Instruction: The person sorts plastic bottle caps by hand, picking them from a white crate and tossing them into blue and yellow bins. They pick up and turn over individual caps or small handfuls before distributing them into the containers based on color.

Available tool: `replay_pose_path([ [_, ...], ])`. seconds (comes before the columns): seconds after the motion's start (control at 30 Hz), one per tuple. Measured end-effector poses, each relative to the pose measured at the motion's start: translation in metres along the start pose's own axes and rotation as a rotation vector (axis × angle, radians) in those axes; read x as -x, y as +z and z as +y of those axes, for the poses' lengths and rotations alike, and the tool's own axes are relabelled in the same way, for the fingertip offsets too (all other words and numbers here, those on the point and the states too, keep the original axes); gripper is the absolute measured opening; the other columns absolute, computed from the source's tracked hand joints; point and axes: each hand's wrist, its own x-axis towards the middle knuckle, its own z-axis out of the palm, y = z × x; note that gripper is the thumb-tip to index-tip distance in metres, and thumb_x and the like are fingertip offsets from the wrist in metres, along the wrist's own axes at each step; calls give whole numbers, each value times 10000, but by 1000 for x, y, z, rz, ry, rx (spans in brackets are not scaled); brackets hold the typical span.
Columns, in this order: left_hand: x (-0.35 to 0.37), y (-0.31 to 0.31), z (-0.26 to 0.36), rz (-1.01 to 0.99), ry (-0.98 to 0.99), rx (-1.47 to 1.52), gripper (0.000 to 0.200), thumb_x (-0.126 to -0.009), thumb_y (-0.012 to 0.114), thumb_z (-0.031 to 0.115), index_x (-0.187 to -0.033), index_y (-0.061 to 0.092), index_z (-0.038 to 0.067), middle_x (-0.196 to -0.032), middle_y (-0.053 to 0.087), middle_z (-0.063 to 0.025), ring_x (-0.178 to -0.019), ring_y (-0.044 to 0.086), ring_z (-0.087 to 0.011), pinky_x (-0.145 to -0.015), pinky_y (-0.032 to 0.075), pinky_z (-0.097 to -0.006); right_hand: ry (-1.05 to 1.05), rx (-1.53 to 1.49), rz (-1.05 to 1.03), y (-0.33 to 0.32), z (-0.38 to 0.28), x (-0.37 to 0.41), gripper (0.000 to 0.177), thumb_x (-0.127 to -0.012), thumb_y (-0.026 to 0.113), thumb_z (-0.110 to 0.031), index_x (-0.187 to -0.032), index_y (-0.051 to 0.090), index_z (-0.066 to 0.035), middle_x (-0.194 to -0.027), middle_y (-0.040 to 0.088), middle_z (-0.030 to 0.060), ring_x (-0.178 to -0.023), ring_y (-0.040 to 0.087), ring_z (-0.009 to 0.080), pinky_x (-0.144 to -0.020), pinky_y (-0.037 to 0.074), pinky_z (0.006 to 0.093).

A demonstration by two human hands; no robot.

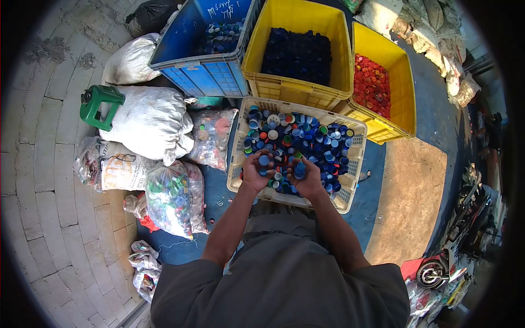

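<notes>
Both hands are over a cream plastic basket filled with loose bottle caps, mostly blue with some white, red, orange and green ones. My left hand, at the basket's near left, is curled around blue bottle caps. To its right, my right hand has its fingers bent around more blue bottle caps. The two hands are apart, with caps lying between them. Some of what lies in each palm is hidden by the fingers.
Behind the basket stand a blue crate of pale caps, a yellow crate of dark blue caps and another yellow crate of red caps. White sacks, cap-filled bags and a green jerrycan lie left.
</notes>
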Motion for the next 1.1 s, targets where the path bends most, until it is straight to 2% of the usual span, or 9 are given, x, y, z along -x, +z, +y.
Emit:
replay_pose_path([
  [0.23,-1,-10,-9,170,132,71,286,-903,498,281,-1052,570,47,-991,605,-111,-878,596,-266,-869,495,-453,-62,56,94,3,11,-11,336,-978,407,-298,-1022,550,3,-931,579,95,-838,581,239,-772,494,375],
  [0.47,-29,-13,21,407,181,287,381,-880,510,337,-1026,514,-15,-1011,545,-170,-931,537,-309,-943,436,-466,-26,29,159,10,14,-71,347,-954,406,-320,-919,512,8,-840,550,107,-773,545,241,-743,480,360],
  [0.57,-51,44,88,141,244,320,486,-889,509,367,-1125,427,-50,-1045,512,-193,-951,518,-312,-974,408,-481,-96,81,95,86,-8,-118,396,-945,420,-337,-989,495,50,-920,540,142,-865,541,266,-833,468,392],
  [0.63,-58,112,150,-137,353,261,793,-887,528,443,-1364,209,-104,-1354,320,-269,-1248,359,-377,-1084,282,-520,-150,-18,-104,185,-39,-133,528,-908,464,-290,-1209,376,135,-1189,455,253,-1157,460,360,-1046,369,453],
  [0.7,-50,172,204,-265,337,268,1010,-868,546,517,-1436,-24,-93,-1507,35,-282,-1416,78,-398,-1140,153,-532,-171,-47,-411,269,-64,-120,706,-861,488,-228,-1367,166,145,-1379,283,306,-1307,329,415,-1117,274,482],
  [0.8,-29,211,234,-315,412,-43,1139,-847,546,585,-1415,-195,-67,-1515,-147,-274,-1426,-113,-388,-1153,78,-533,-286,80,-300,318,-80,-120,846,-815,507,-170,-1423,-9,112,-1470,118,304,-1365,241,425,-1137,223,496],
  [0.93,-41,156,219,-86,426,-156,875,-930,445,543,-1421,142,-113,-1494,139,-304,-1402,165,-404,-1144,173,-519,-411,203,-241,265,-80,-110,763,-823,480,-107,-1428,60,98,-1444,161,292,-1334,306,409,-1108,303,490],
  [1.0,-45,104,188,-21,432,-238,590,-977,428,437,-1222,478,-97,-1318,468,-239,-1227,455,-343,-1085,331,-485,-386,201,-163,208,-72,-99,659,-832,465,-83,-1399,176,90,-1392,266,278,-1293,377,384,-1065,376,471],
  [1.1,-44,28,127,79,326,-155,367,-966,509,335,-938,606,-18,-1053,624,-148,-1007,587,-267,-941,481,-428,-281,239,-30,91,-59,-95,517,-847,462,-96,-1322,331,62,-1268,453,228,-1202,481,357,-987,454,450],
])
